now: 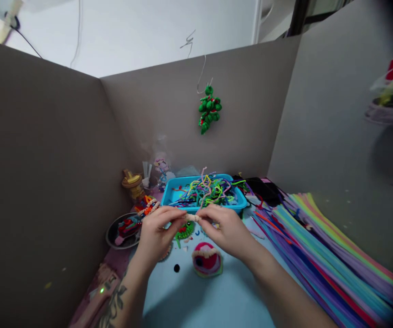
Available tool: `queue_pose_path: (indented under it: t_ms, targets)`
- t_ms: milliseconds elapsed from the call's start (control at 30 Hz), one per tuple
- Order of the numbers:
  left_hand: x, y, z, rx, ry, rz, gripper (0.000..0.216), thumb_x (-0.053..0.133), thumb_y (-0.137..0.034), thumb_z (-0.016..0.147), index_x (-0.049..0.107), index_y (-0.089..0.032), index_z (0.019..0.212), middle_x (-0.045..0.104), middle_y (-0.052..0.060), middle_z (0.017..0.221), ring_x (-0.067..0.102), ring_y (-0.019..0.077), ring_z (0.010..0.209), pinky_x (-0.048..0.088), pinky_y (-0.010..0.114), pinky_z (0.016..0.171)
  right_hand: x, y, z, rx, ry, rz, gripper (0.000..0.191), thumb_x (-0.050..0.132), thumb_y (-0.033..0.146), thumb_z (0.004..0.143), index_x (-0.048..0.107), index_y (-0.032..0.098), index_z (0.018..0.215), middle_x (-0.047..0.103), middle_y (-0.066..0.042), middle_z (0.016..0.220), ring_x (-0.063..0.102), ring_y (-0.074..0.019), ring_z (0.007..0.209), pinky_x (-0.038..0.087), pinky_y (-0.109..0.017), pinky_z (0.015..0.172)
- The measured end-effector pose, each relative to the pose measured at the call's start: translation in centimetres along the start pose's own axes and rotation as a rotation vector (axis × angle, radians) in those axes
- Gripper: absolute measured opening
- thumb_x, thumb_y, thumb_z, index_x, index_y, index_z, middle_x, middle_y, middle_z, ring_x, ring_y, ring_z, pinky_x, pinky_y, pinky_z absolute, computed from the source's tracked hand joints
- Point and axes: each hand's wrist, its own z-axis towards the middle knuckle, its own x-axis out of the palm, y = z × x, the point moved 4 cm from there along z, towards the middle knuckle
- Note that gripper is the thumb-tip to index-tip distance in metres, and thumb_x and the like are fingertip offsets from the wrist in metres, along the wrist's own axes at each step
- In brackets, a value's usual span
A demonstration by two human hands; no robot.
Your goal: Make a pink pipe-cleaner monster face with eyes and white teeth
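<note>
My left hand [157,232] and my right hand [225,230] meet over the light blue table [217,300], fingers pinched on the two ends of a short cream pipe cleaner piece [192,217]. Just below it lies a green pipe cleaner figure [185,230]. A pink and red round pipe cleaner piece [206,259] sits on the table near my right wrist. A small black bead [177,268] lies beside it.
A blue tray [172,193] of mixed pipe cleaner scraps stands behind my hands. A dark bowl [112,237] with bits is at left. Long coloured pipe cleaners [323,255] are stacked at right. Grey cardboard walls surround the table; a green ornament [209,109] hangs on the back wall.
</note>
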Motion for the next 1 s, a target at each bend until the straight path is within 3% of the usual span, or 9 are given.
queue_pose_path:
  t_ms: [233, 400, 467, 667, 1000]
  targets:
    - [0.0, -0.5, 0.1, -0.013, 0.025, 0.008, 0.009, 0.064, -0.022, 0.080, 0.071, -0.020, 0.086, 0.070, 0.005, 0.082, 0.063, 0.0157, 0.076, 0.049, 0.026, 0.070, 0.5, 0.4, 0.0, -0.037, -0.022, 0.007, 0.015, 0.052, 0.015, 0.086, 0.064, 0.019, 0.079, 0.063, -0.001, 0.073, 0.057, -0.0135, 0.070, 0.043, -0.025, 0.066]
    - [0.2, -0.3, -0.1, 0.004, 0.002, 0.022, 0.011, 0.061, -0.019, 0.082, 0.069, -0.020, 0.089, 0.069, 0.005, 0.084, 0.063, 0.0161, 0.078, 0.049, 0.026, 0.072, 1.0, 0.1, 0.1, 0.007, -0.023, 0.081, 0.015, 0.054, 0.022, 0.087, 0.065, 0.020, 0.096, 0.065, -0.001, 0.079, 0.059, -0.0129, 0.070, 0.045, -0.024, 0.064]
    - [0.5, -0.1, -0.2, 0.020, 0.013, 0.053, 0.013, 0.059, -0.018, 0.083, 0.068, -0.020, 0.092, 0.069, 0.006, 0.086, 0.062, 0.0165, 0.080, 0.049, 0.027, 0.073, 1.1, 0.1, 0.2, -0.006, 0.005, 0.071, 0.014, 0.053, 0.024, 0.089, 0.066, 0.022, 0.094, 0.065, 0.000, 0.078, 0.059, -0.0125, 0.071, 0.045, -0.023, 0.064]
    - [1.2, -0.2, -0.3, 0.060, 0.102, 0.268, 0.015, 0.054, -0.022, 0.086, 0.065, -0.020, 0.096, 0.069, 0.006, 0.088, 0.060, 0.0188, 0.081, 0.044, 0.032, 0.077, 1.0, -0.1, 0.0, -0.025, -0.019, -0.038, 0.014, 0.054, 0.024, 0.089, 0.065, 0.021, 0.081, 0.064, 0.000, 0.075, 0.059, -0.0137, 0.073, 0.044, -0.024, 0.067]
    - [2.5, 0.0, -0.2, -0.078, 0.249, 0.389, 0.025, 0.043, -0.022, 0.089, 0.060, -0.019, 0.072, 0.062, 0.004, 0.070, 0.055, 0.0187, 0.070, 0.039, 0.028, 0.064, 1.6, 0.6, -0.2, -0.197, -0.080, -0.306, 0.019, 0.048, 0.019, 0.090, 0.065, 0.020, 0.082, 0.065, -0.004, 0.075, 0.057, -0.0164, 0.074, 0.038, -0.028, 0.069]
